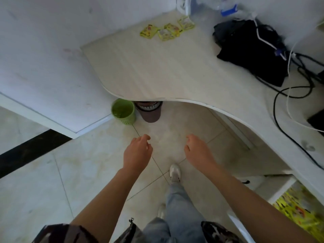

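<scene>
No text, brand, number or sign is legible. The small yellow printed packets at the upper centre of the frame, on the pale wood-grain desk top, carry print too blurred to read. The yellow patterned sheet at the lower right is likewise unreadable.

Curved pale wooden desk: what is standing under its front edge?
A light green perforated plastic bin and a mauve cylindrical container on the tiled floor. The desk edge covers the container's top and anything further back.
</scene>
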`<state>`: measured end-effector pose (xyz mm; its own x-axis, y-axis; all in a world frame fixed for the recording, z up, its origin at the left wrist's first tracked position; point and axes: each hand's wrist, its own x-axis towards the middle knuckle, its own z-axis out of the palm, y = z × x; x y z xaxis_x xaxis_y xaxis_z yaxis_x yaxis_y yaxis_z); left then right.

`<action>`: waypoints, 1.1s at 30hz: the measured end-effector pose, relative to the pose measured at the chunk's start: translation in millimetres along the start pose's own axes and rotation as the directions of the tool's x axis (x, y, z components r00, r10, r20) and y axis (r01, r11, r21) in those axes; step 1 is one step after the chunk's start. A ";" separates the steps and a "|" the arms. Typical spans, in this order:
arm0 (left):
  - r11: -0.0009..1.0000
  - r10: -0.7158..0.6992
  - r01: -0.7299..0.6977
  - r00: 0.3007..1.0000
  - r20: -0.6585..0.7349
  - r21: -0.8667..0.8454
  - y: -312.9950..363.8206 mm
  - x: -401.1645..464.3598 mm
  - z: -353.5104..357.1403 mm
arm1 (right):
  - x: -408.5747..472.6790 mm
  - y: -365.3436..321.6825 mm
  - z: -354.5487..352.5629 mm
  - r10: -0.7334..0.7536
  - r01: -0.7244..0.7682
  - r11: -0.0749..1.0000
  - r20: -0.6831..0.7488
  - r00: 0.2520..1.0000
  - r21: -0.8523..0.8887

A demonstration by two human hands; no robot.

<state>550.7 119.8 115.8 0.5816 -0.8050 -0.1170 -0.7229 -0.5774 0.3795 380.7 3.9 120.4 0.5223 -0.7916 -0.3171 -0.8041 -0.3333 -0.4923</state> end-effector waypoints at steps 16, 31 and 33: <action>0.995 -0.100 0.099 0.994 -0.048 -0.027 13.0 210.5 -44.2 | 223.5 -62.6 -81.3 -0.124 0.127 0.990 0.053 0.991 -0.055; 0.994 0.094 -0.095 0.995 0.018 0.048 -5.6 418.5 -81.5 | 392.0 -122.9 -114.3 -0.075 0.075 0.994 0.001 0.997 -0.073; 0.991 0.124 -0.126 0.991 0.040 0.054 -5.5 442.6 -86.6 | 411.1 -130.2 -117.9 -0.068 0.066 0.995 -0.017 0.998 -0.075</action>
<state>844.4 -221.5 141.4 0.4721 -0.8752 -0.1057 -0.8095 -0.4778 0.3411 666.6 -338.5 149.8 0.5709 -0.7756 -0.2695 -0.7866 -0.4226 -0.4502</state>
